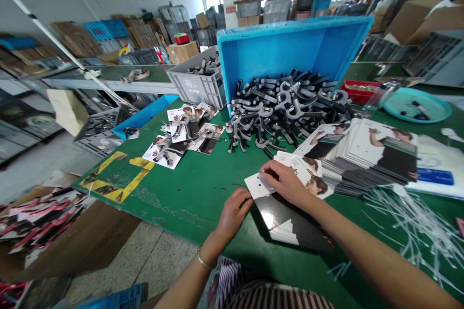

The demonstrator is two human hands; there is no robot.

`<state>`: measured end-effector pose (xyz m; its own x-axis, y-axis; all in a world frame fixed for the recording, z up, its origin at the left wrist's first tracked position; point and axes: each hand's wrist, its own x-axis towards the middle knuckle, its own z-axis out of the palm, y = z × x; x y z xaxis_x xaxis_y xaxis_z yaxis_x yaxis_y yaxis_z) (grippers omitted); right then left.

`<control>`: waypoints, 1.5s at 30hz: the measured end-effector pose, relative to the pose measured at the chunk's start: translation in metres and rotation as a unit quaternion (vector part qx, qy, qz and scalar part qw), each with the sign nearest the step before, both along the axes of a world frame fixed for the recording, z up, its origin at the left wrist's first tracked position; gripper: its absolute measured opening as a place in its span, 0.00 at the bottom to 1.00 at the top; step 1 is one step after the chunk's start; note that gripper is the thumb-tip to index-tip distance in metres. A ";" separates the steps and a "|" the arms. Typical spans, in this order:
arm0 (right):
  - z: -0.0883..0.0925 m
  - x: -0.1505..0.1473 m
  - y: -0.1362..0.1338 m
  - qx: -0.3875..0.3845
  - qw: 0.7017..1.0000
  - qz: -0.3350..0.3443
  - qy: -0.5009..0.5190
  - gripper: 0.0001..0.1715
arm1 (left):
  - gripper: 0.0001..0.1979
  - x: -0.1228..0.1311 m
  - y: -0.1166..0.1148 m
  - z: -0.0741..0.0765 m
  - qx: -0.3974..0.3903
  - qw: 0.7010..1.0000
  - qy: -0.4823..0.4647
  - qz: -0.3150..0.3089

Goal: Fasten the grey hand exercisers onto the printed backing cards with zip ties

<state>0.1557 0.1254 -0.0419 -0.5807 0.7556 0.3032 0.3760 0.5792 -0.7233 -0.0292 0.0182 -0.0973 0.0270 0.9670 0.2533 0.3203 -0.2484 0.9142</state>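
A blue crate [326, 46] lies tipped at the bench's far edge, spilling grey hand grips [286, 106] (a tangled heap). A teal dish [416, 105] sits near the right edge, and yellow tape [116, 178] marks the left corner.

No word or number here is clear enough to read. The white card [254, 186] at the near edge of the table has a blank top. The pile of cards [366, 152] beside it shows a photo of a person, and any print on it is too small to make out. The cards with tools [181, 135] farther left are the same. A small red sign [230, 9] hangs on a far post, but its marks are a blur. A blue label [435, 176] sits on a white bag, also too blurry. Yellow and black tape [116, 178] marks the table corner, with no letters on it
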 end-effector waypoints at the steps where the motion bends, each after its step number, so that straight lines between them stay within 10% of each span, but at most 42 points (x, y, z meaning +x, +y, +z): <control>1: 0.000 -0.001 -0.001 0.003 1.000 -0.002 -0.006 0.05 | 0.08 0.004 0.007 -0.002 0.006 0.999 -0.020 0.030; 13: 0.004 -0.002 -0.006 0.054 0.997 0.009 -0.050 0.11 | 0.08 0.038 0.039 -0.026 -0.099 0.965 -0.228 0.086; 45: 0.002 0.003 -0.003 0.080 0.993 0.055 -0.063 0.07 | 0.20 0.015 0.035 0.003 -0.135 0.893 -0.423 0.071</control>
